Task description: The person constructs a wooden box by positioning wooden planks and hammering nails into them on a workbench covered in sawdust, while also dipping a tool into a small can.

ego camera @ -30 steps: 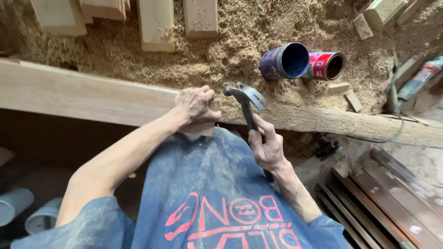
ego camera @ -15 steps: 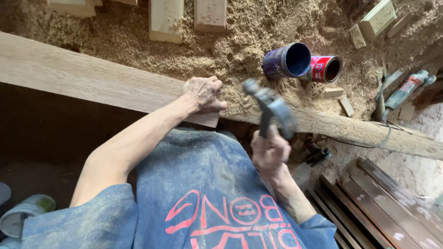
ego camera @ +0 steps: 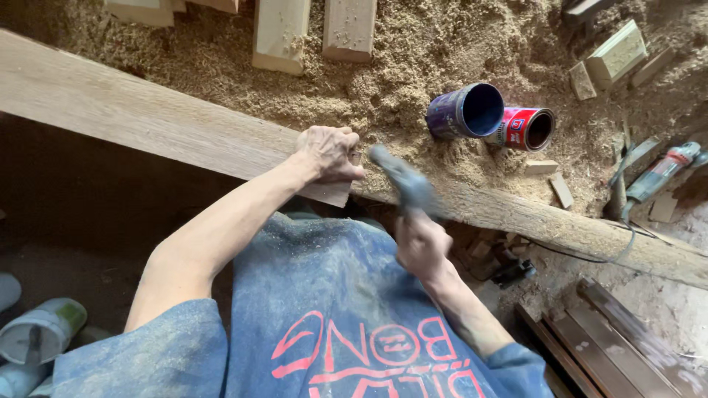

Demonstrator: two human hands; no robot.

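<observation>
Change: hammer (ego camera: 404, 180) is now swung down to just beside the left hand, its head blurred; half a second ago it stood higher and further right.
Left hand (ego camera: 330, 153): rests on the long plank (ego camera: 147, 121), fingers curled narrow; what they pinch I cannot tell.
Right hand (ego camera: 420, 247): below the plank's near edge, fingers wrapped tight round the hammer handle.
Cans: blue can (ego camera: 466, 112) and red can (ego camera: 527, 129) lie on their sides in sawdust (ego camera: 413, 51) beyond the plank, touching.
Blocks: wood blocks (ego camera: 313, 29) lie farther beyond the plank.
</observation>
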